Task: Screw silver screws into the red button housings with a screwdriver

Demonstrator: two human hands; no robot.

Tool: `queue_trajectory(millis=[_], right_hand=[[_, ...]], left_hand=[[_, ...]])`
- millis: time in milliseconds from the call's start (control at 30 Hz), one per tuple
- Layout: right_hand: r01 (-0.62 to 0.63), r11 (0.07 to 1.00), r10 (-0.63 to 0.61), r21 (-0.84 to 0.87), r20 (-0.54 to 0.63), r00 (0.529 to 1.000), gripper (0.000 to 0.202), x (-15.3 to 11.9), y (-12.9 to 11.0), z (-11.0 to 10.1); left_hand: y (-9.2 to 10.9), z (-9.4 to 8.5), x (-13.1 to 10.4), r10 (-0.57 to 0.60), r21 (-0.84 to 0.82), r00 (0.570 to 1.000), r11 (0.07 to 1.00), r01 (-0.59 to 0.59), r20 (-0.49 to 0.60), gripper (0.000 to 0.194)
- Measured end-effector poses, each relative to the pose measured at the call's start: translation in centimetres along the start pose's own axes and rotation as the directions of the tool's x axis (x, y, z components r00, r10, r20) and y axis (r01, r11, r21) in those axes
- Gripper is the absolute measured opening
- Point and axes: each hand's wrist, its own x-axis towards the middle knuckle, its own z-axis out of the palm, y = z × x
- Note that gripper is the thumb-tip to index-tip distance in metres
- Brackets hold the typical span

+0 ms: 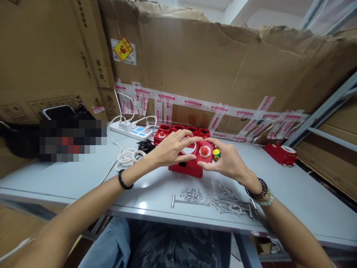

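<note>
Two bare hands worked above the counter point(158, 197). The right hand point(228, 160) had its grip closed on a red plate point(205, 159) with a domed button, thumb and fingers at opposite edges, near a red housing point(186, 170). The left hand's point(174, 147) grip curved part-open around a white ring point(191, 152); whether it held anything, I couldn't tell. Loose screws point(192, 194) lay nearer the person.

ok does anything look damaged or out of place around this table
The cardboard behind the table looks damaged: its top edge is torn and ragged. Small metal pieces also lie in a loose pile near the table's front edge, which looks untidy.
</note>
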Motion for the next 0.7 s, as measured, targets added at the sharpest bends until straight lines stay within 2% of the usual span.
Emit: queue_trajectory(millis=[133,300,367,433,500,567,633,700], right_hand=[[0.032,0.999,-0.031,0.016,-0.052,0.998,0.069,-0.3,-0.3,0.0],[0.062,0.997,-0.058,0.054,-0.084,0.995,0.068,-0.5,-0.5,-0.5],[0.084,0.983,-0.066,0.161,-0.118,0.991,0.064,-0.4,-0.4,-0.9],[0.049,0.928,0.004,0.368,-0.14,0.99,0.057,-0.2,-0.3,-1.5],[-0.064,0.785,0.117,0.616,-0.045,0.992,0.043,0.0,-0.1,-2.1],[-0.226,0.598,0.156,0.769,0.164,0.974,0.042,0.1,-0.2,-2.7],[-0.378,0.466,0.111,0.8,0.371,0.922,0.051,0.0,-0.5,-3.2],[-0.492,0.41,0.06,0.768,0.516,0.855,0.058,-0.3,-1.0,-3.6]], left_hand=[[-0.8,1.0,0.3,0.141,0.116,0.983,0.985,-0.128,-0.115,0.055],[-1.1,0.6,0.7,0.292,0.256,0.931,0.938,-0.234,-0.218,0.051],[-1.1,0.4,1.0,0.339,0.315,0.906,0.915,-0.254,-0.254,0.05],[-1.1,0.2,1.4,0.377,0.335,0.876,0.902,-0.273,-0.301,0.05],[-1.0,0.0,1.7,0.427,0.342,0.833,0.887,-0.31,-0.352,0.052],[-0.8,-0.1,2.1,0.497,0.358,0.775,0.857,-0.37,-0.39,0.051],[-0.3,-0.2,2.5,0.579,0.389,0.702,0.81,-0.439,-0.415,0.048],[0.4,-0.2,3.0,0.652,0.425,0.618,0.757,-0.497,-0.438,0.045]])
